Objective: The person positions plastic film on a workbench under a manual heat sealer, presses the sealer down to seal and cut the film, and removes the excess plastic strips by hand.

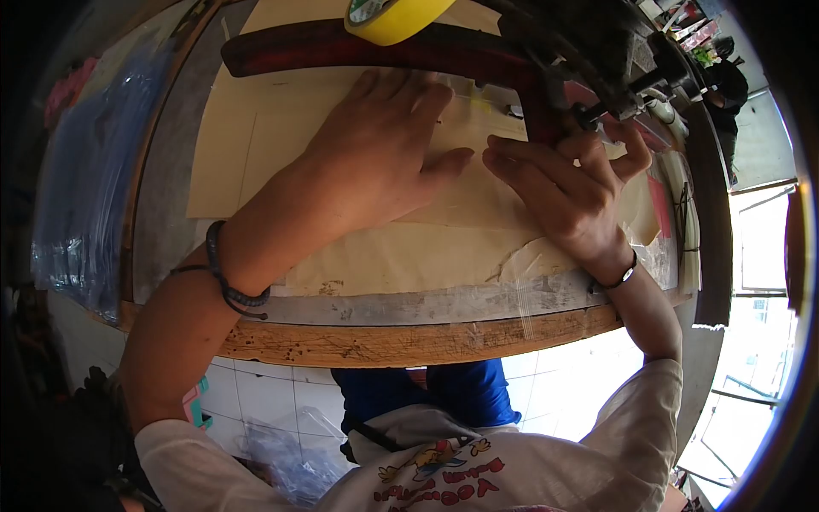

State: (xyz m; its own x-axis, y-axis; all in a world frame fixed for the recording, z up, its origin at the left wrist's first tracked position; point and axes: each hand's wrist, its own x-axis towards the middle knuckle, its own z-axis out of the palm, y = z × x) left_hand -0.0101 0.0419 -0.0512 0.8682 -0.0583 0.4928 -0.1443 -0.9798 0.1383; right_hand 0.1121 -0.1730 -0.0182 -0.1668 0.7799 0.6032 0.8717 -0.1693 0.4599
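Note:
My left hand [384, 141] lies flat, fingers stretched forward and thumb out to the side, on a tan paper sheet [226, 171]. Its fingertips reach to just under the dark red curved arm [290, 49] of a machine. To the right, my right hand [567, 183] is bent, with thumb and index tips close together near the sheet and the other fingers raised. Whatever may be between those tips is too small to make out. Close above the raised fingers is a black knob [589, 115] on the machine. A roll of yellow tape [397, 21] rests on the red arm.
Clear plastic sheets [94, 188] hang over the table's left side. The wooden table edge [409, 344] runs in front of me. Dark machine parts [580, 47] stand at the upper right. A person in dark clothes [728, 94] is at the far right. Plastic [294, 456] lies on the floor.

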